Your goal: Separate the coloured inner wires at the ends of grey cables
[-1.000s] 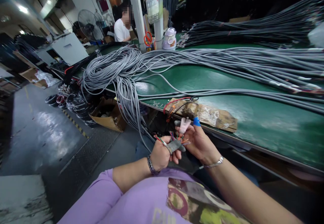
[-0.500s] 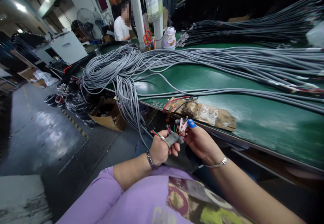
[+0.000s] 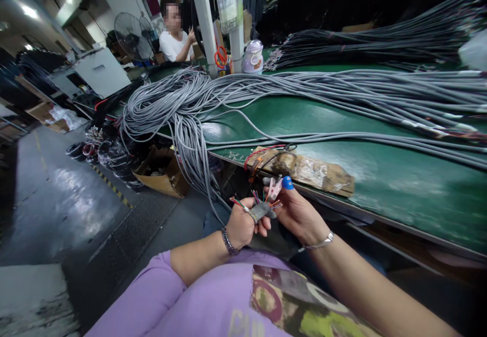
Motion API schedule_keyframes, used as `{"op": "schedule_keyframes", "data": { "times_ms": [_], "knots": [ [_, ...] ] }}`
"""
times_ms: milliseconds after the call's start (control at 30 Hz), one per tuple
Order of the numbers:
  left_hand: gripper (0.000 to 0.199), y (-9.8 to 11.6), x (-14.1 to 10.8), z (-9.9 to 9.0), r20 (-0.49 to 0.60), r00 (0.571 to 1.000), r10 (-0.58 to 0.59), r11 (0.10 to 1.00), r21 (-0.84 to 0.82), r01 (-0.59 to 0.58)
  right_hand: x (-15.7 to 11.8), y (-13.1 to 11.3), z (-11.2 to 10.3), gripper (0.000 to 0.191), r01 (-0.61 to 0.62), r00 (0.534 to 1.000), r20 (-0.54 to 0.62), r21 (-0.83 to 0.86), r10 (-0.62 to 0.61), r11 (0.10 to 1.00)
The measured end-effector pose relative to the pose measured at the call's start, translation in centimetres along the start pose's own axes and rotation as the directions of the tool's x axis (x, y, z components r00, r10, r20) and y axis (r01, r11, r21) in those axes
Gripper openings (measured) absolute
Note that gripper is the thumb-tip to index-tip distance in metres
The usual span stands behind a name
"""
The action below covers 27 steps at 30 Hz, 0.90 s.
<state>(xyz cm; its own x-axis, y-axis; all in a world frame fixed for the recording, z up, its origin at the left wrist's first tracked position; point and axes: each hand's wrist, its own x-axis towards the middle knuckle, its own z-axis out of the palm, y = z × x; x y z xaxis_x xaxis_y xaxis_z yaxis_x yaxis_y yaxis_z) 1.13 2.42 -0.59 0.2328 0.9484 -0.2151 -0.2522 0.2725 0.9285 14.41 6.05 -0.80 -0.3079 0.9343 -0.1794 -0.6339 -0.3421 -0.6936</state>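
Note:
My left hand point(image 3: 241, 225) is closed around a cable end, its thumb in a grey finger cover point(image 3: 259, 211). Thin coloured wires point(image 3: 238, 202) stick out on the left of the fist, and more fan out above the thumb. Just to the right, my right hand point(image 3: 302, 215) pinches a small pale pink clip point(image 3: 273, 189) beside those wire tips. A blue cover point(image 3: 287, 182) sits on the right thumb. I cannot tell whether the clip touches a wire. Close behind the hands, a worn wooden board point(image 3: 323, 174) with a taped-on piece and red wire lies along the bench edge.
Grey cables point(image 3: 304, 84) run across the green bench point(image 3: 399, 184) and hang off its left side. Black cables point(image 3: 361, 45) lie behind. A cardboard box point(image 3: 167, 174) stands below. A post point(image 3: 203, 17) rises near a lilac tub point(image 3: 253, 57). A person point(image 3: 173, 42) sits beyond.
My right hand and the pink clip have shifted very slightly left. My left hand keeps its grip on the cable end. The person beyond has turned and raised a hand.

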Motion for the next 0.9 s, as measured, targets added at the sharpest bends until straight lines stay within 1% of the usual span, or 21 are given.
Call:
{"op": "schedule_keyframes", "data": {
  "times_ms": [100, 233, 333, 400, 500, 567, 667, 733, 833, 900],
  "knots": [
    [0.039, -0.4, -0.4, -0.3, 0.007, 1.000, -0.002, 1.000, 0.002, 0.002, -0.3, 0.2, 0.1, 0.038, -0.031, 0.998, -0.047, 0.103, 0.036, 0.994],
    [0.042, -0.3, -1.0, -0.5, -0.015, 1.000, 0.018, 1.000, 0.014, -0.018, -0.5, -0.1, 0.0, 0.042, -0.067, 0.997, -0.025, 0.105, 0.070, 0.992],
    [0.043, 0.0, -1.2, -0.7, -0.035, 0.999, 0.036, 0.999, 0.019, -0.036, -0.8, -0.6, -0.1, 0.042, -0.091, 0.995, 0.039, 0.065, 0.089, 0.994],
    [0.044, 0.0, -1.1, -0.7, -0.038, 0.998, 0.051, 0.998, 0.034, -0.049, -1.3, -0.8, -0.1, 0.043, -0.134, 0.988, 0.075, 0.012, 0.132, 0.991],
    [0.044, -0.2, -1.1, -0.9, -0.024, 0.998, 0.057, 0.995, 0.080, -0.055, -2.2, -0.8, -0.3, 0.039, -0.178, 0.979, 0.083, -0.116, 0.188, 0.977],
    [0.044, -0.4, -1.2, -1.0, -0.011, 0.999, 0.051, 0.989, 0.140, -0.049, -2.7, -0.6, -0.3, 0.034, -0.157, 0.981, 0.076, -0.213, 0.177, 0.964],
    [0.045, -0.5, -1.2, -1.1, 0.013, 1.000, 0.024, 0.974, 0.225, -0.026, -3.2, -0.3, -0.2, 0.028, -0.057, 0.996, 0.048, -0.338, 0.078, 0.939],
    [0.044, -0.4, -1.1, -1.3, 0.056, 0.998, -0.019, 0.966, 0.260, 0.003, -3.4, -0.3, 0.1, 0.026, 0.000, 0.999, 0.043, -0.405, 0.019, 0.914],
    [0.043, -0.1, -1.0, -1.5, 0.160, 0.982, -0.100, 0.941, 0.335, 0.042, -3.6, -0.6, 0.6, 0.025, 0.017, 0.997, 0.072, -0.474, 0.019, 0.880],
    [0.043, 0.1, -1.1, -1.6, 0.185, 0.975, -0.123, 0.933, 0.355, 0.050, -3.7, -0.6, 0.8, 0.025, 0.024, 0.997, 0.077, -0.501, 0.017, 0.865]
  ]
}}
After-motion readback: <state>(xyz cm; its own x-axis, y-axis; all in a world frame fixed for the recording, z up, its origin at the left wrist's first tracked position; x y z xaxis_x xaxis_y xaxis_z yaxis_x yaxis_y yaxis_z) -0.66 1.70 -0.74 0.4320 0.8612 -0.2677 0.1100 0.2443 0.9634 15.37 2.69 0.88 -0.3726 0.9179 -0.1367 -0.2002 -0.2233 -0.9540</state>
